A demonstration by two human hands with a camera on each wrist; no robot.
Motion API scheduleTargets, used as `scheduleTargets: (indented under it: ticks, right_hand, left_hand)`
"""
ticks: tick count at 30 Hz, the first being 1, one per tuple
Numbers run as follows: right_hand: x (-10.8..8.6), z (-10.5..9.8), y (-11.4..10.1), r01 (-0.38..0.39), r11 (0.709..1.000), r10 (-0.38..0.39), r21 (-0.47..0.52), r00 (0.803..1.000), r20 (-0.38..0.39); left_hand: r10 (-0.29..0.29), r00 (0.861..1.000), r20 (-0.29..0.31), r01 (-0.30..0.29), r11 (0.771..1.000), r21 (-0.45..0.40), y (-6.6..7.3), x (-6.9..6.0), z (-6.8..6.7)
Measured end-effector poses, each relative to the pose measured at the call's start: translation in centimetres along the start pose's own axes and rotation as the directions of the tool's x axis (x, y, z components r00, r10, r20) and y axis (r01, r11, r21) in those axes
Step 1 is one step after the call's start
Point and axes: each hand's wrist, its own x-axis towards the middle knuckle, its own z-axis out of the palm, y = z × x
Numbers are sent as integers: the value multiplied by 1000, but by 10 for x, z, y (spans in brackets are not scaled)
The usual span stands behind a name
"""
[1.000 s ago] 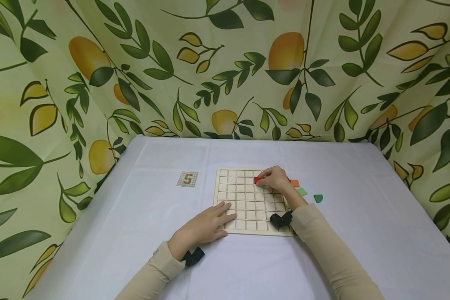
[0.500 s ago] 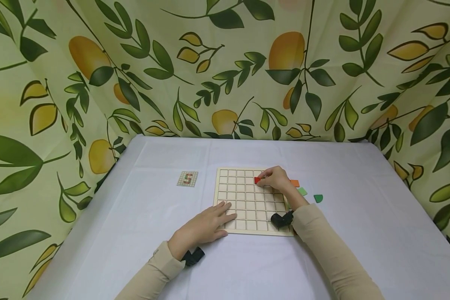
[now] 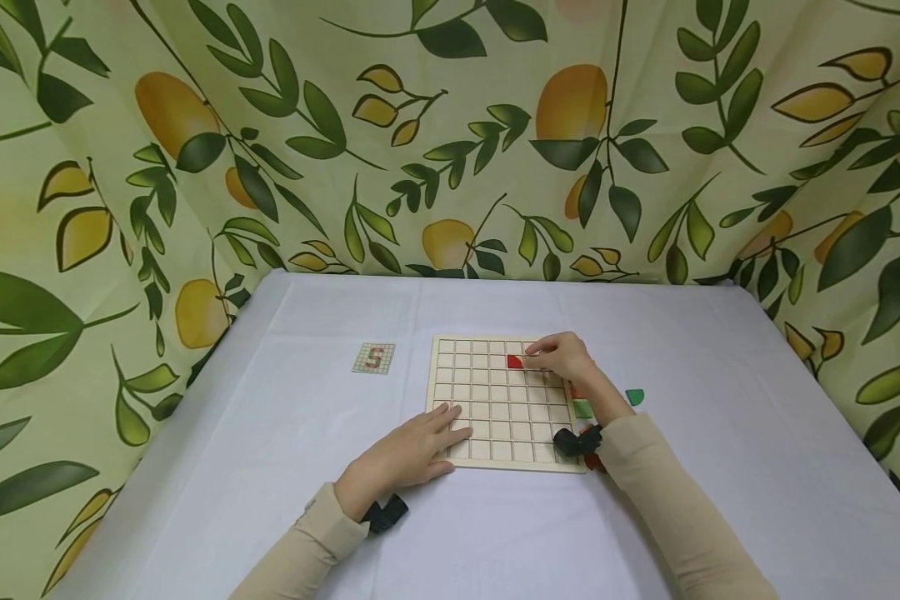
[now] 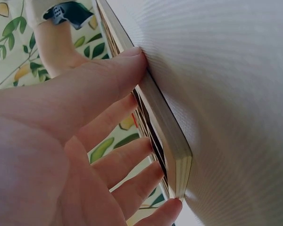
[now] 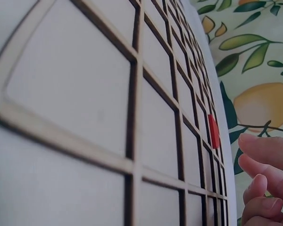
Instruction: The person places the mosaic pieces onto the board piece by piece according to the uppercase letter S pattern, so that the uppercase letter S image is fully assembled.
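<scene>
A pale wooden grid board (image 3: 499, 409) lies on the table, with a red piece (image 3: 514, 362) in a cell of its upper part. My right hand (image 3: 566, 357) hovers just right of that piece. In the right wrist view its fingers (image 5: 264, 148) are loosely bent, hold nothing, and stand apart from the red piece (image 5: 213, 132). My left hand (image 3: 405, 450) rests on the board's lower left corner with spread fingers. The left wrist view has the thumb (image 4: 127, 63) against the board's side edge (image 4: 165, 125) and the other fingers along its top.
A small card (image 3: 373, 358) with a coloured S on a grid lies left of the board. Right of it are a light green piece (image 3: 582, 408), a dark green rounded piece (image 3: 635, 397) and a red piece (image 3: 593, 462), partly hidden by the right arm. A patterned curtain (image 3: 450, 167) hangs behind the table.
My right hand has let go of the red piece and drawn a little to the right; the piece stays in its cell. The left hand has not moved.
</scene>
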Motion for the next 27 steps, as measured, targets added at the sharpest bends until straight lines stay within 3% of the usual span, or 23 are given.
scheduleTargets:
  ticks: [15,27]
  right_hand:
    - [-8,-19,9,14,1000,-14,2,1000,2]
    - [-13,-36,21,-35,999,35,-3,999,-9]
  left_hand:
    - [0,1000,6,0,1000,-7,1,-2,-2]
    - [7,1000,1,-7,1000,-5,-1,-1,0]
